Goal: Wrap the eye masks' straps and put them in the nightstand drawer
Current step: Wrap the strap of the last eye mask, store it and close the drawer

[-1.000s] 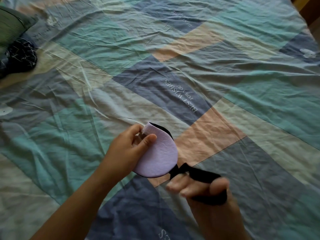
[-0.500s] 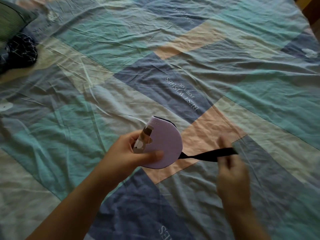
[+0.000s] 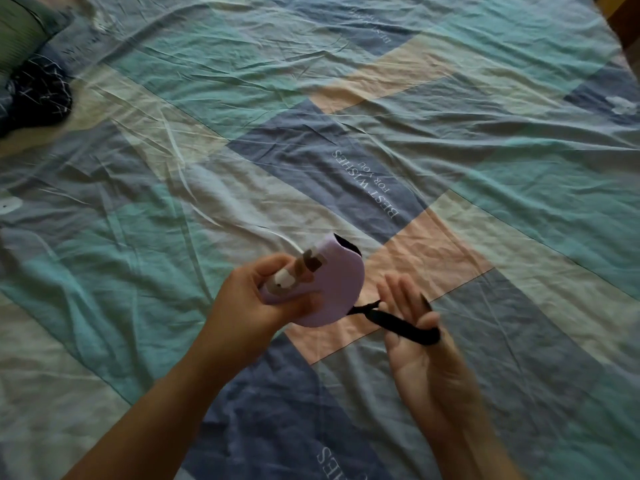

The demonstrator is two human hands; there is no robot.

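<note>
A lilac eye mask (image 3: 334, 289), folded in half with a small printed patch near its top, is held above the bed by my left hand (image 3: 256, 303), fingers and thumb pinching it. Its black strap (image 3: 398, 323) runs from the mask's lower edge to the right. My right hand (image 3: 412, 337) is beside the mask, palm up and fingers spread, with the strap lying across the palm and pinched under the thumb. The nightstand drawer is not in view.
A wrinkled patchwork bedsheet (image 3: 450, 140) in teal, blue, cream and peach fills the view. At the far left lie a green pillow (image 3: 20, 32) and a dark patterned cloth (image 3: 38, 95). A wooden edge (image 3: 623, 15) shows at the top right.
My right hand has swung back from the far right toward the mask, now palm up with the strap across it. The mask has turned in my left hand, showing its printed patch.
</note>
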